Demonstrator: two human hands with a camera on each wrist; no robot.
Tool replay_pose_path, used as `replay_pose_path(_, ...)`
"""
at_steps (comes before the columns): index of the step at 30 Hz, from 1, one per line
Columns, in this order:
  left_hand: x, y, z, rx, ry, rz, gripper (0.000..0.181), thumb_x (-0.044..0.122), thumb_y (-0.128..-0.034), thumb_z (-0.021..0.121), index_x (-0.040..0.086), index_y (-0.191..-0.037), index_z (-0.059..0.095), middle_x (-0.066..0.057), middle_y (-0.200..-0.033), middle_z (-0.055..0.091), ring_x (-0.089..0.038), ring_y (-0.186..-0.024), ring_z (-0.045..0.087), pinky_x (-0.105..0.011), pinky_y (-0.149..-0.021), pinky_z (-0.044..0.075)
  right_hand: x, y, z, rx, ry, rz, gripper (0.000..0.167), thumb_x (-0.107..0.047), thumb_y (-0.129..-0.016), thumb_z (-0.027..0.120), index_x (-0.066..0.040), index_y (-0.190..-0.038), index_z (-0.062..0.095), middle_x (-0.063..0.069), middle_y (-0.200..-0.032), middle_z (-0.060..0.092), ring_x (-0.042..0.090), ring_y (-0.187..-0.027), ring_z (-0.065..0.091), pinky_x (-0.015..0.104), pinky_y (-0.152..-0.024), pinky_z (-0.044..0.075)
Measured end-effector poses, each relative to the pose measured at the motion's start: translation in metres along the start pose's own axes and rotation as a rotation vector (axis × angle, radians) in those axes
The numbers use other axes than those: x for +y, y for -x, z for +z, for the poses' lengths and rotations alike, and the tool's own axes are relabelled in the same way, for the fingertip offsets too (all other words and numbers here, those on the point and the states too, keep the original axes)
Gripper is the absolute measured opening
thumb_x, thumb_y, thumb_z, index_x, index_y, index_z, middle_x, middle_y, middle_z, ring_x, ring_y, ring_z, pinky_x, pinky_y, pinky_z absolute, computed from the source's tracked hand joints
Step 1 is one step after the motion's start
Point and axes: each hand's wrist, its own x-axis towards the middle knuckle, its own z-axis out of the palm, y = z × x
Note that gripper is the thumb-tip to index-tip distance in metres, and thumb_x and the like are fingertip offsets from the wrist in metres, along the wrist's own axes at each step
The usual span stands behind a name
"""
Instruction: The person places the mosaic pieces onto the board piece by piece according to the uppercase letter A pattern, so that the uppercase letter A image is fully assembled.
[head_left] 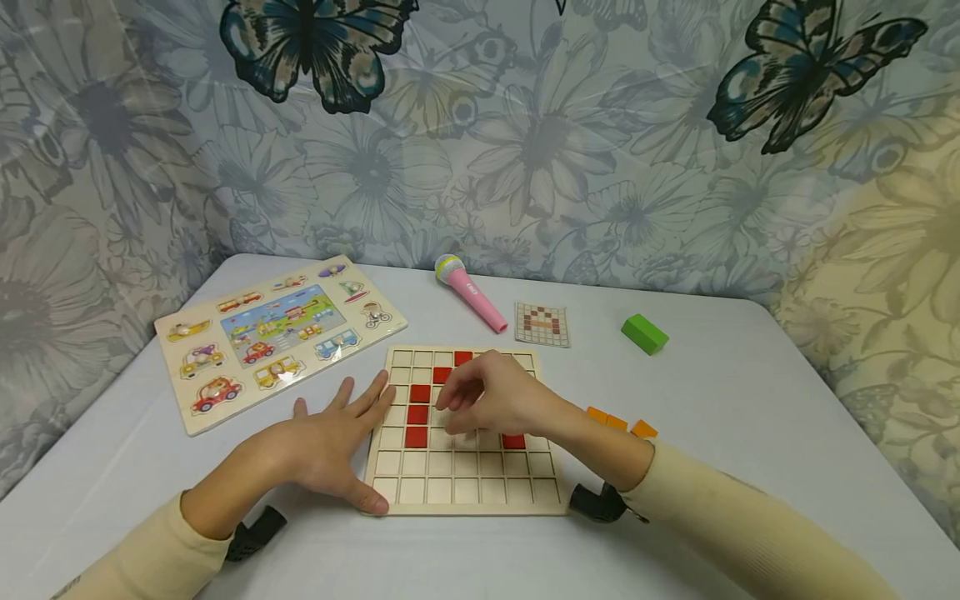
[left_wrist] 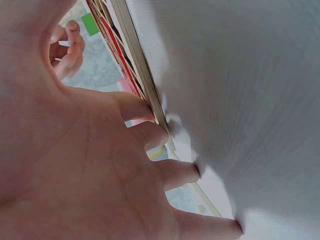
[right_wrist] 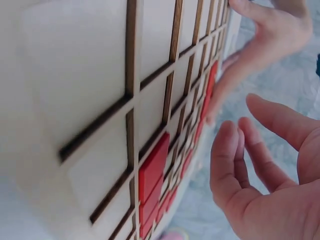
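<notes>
A wooden grid board lies flat on the table with several red square tiles set in its cells. My left hand rests at the board's left edge, fingers spread and thumb near the front left corner. In the left wrist view its fingertips touch the board's side and the tablecloth. Over the middle of the board hovers my right hand, fingers loosely bent. The right wrist view shows a gap between thumb and fingers and nothing in it. That hand hides part of the grid.
A vehicle puzzle board lies at the left. Behind the grid are a pink toy microphone and a small pattern card. A green block stands back right; several orange pieces lie beside the right forearm.
</notes>
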Motion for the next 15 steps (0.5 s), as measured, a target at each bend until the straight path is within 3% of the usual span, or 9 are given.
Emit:
replay_pose_path(10,0.000,0.000,0.000,0.001,0.003,0.005,0.142,0.074,-0.0636,0.086,0.010,-0.168,0.014,-0.011,-0.177,-0.005,-0.056,-0.157,0.000,-0.096,-0.096,0.006,0.013,0.027,-0.028,0.091,-0.081,0.043,0.020,-0.010,-0.080,0.087,-0.008,-0.099,0.080,0.008,-0.095,0.076,0.018,-0.085,0.068,0.034,-0.080,0.057)
replay_pose_path(15,-0.001,0.001,0.000,0.001,-0.003,0.012,0.142,0.075,-0.0643,0.085,0.009,-0.168,0.014,-0.011,-0.177,-0.005,-0.056,-0.157,0.000,-0.096,-0.095,0.007,0.025,0.040,-0.040,0.141,-0.090,0.082,0.021,-0.009,-0.080,0.086,-0.007,-0.101,0.080,0.004,-0.092,0.074,0.022,-0.086,0.067,0.032,-0.077,0.056)
